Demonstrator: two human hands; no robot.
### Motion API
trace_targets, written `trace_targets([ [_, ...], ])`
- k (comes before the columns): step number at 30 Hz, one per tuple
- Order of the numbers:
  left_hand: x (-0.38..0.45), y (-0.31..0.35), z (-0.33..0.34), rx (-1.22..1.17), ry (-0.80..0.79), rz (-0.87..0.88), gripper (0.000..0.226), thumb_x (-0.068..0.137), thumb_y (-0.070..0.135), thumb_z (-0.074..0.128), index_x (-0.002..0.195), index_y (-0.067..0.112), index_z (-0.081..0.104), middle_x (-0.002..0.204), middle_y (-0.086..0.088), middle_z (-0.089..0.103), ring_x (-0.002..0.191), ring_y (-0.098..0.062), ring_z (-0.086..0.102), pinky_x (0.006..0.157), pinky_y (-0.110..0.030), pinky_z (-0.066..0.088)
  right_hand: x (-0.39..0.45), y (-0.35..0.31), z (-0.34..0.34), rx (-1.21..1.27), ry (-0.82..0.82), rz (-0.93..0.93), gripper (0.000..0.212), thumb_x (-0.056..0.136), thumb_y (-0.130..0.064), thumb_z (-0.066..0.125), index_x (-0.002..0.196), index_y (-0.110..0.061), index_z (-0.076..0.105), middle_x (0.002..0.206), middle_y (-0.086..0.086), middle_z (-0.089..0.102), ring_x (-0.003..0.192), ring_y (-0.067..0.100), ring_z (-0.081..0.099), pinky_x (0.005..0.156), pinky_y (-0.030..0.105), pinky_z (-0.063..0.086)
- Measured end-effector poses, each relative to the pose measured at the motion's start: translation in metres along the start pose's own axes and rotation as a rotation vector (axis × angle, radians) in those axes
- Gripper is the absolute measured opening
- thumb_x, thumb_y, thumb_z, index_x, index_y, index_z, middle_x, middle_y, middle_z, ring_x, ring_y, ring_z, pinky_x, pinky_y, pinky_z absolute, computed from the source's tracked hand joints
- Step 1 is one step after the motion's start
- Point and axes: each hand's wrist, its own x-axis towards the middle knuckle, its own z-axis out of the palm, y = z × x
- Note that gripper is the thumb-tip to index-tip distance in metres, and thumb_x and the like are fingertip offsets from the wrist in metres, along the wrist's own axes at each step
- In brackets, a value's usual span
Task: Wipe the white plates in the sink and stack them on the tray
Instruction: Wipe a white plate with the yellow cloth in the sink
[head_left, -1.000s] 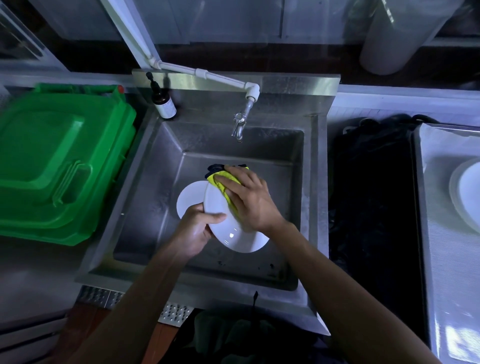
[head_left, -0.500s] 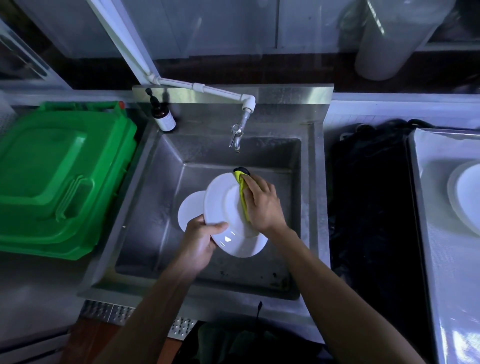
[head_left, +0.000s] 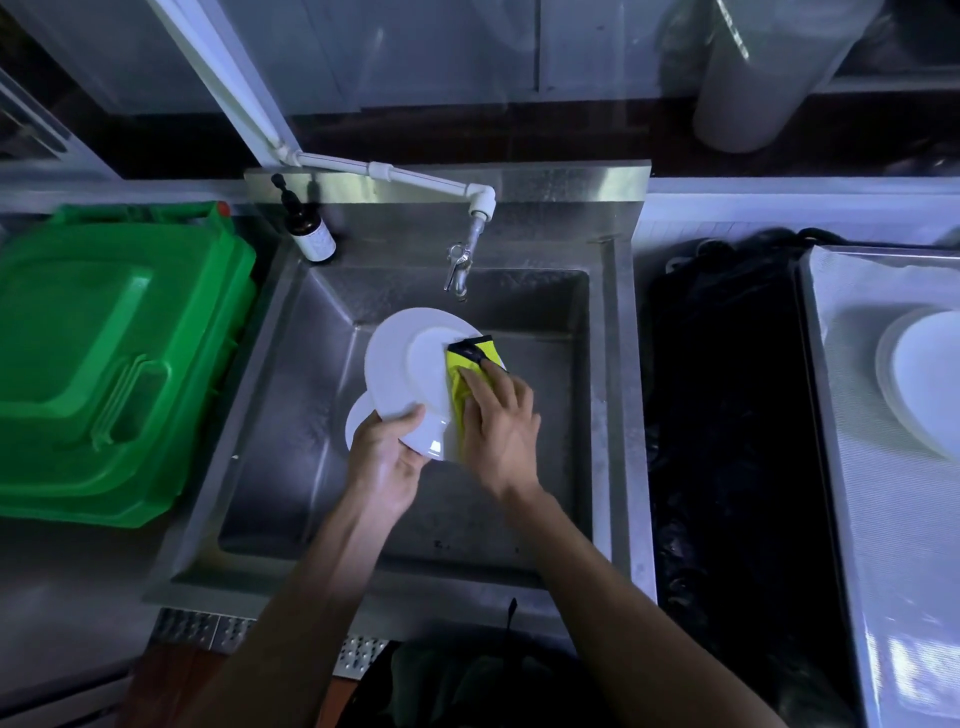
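Note:
Over the steel sink (head_left: 311, 415) my left hand (head_left: 387, 457) grips the lower edge of a white plate (head_left: 410, 374), which is tilted up with its ringed face toward me. My right hand (head_left: 498, 431) holds a yellow cloth with a black edge (head_left: 475, 364) and presses it against the plate's right side. Another white plate (head_left: 357, 422) lies on the sink floor, mostly hidden behind the held plate and my left hand. On the grey tray (head_left: 857, 493) at the right, white plates (head_left: 924, 379) lie stacked at the frame's edge.
A tap (head_left: 460, 265) on a white pipe hangs just behind the held plate. A dark pump bottle (head_left: 309, 231) stands on the sink's back left corner. A green plastic bin lid (head_left: 104, 358) lies left of the sink. A dark black mass (head_left: 727, 415) separates sink and tray.
The held plate has swung up and to the left and now stands more upright. My right hand with the cloth has slid from the plate's top to its right side.

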Motion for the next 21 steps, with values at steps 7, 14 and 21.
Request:
trace_targets([
  [7, 0.002, 0.009, 0.007, -0.066, 0.000, -0.044, 0.043, 0.100, 0.014, 0.051, 0.141, 0.005, 0.056, 0.141, -0.019, 0.059, 0.122, -0.033, 0.062, 0.101, -0.043, 0.047, -0.009, -0.034, 0.014, -0.059, 0.020, -0.047, 0.041, 0.102, -0.038, 0.033, 0.139, -0.037, 0.047, 0.151, -0.009, 0.044, 0.133, 0.024, 0.039, 0.086, 0.048, 0.043],
  [14, 0.007, 0.023, -0.004, -0.153, 0.016, -0.074, 0.040, 0.103, 0.017, 0.048, 0.140, 0.004, 0.058, 0.132, -0.014, 0.067, 0.118, -0.027, 0.067, 0.095, -0.035, 0.054, -0.014, -0.049, 0.020, -0.135, 0.039, -0.157, 0.038, 0.104, -0.037, 0.043, 0.141, -0.033, 0.048, 0.153, -0.007, 0.042, 0.140, 0.024, 0.038, 0.094, 0.051, 0.043],
  [21, 0.011, 0.033, -0.023, -0.165, -0.036, -0.067, 0.038, 0.102, 0.013, 0.048, 0.136, -0.002, 0.058, 0.128, -0.019, 0.068, 0.115, -0.031, 0.067, 0.086, -0.037, 0.061, -0.009, -0.041, 0.013, -0.117, -0.064, -0.113, 0.039, 0.106, -0.035, 0.041, 0.144, -0.029, 0.049, 0.159, -0.005, 0.036, 0.148, 0.025, 0.027, 0.103, 0.051, 0.038],
])
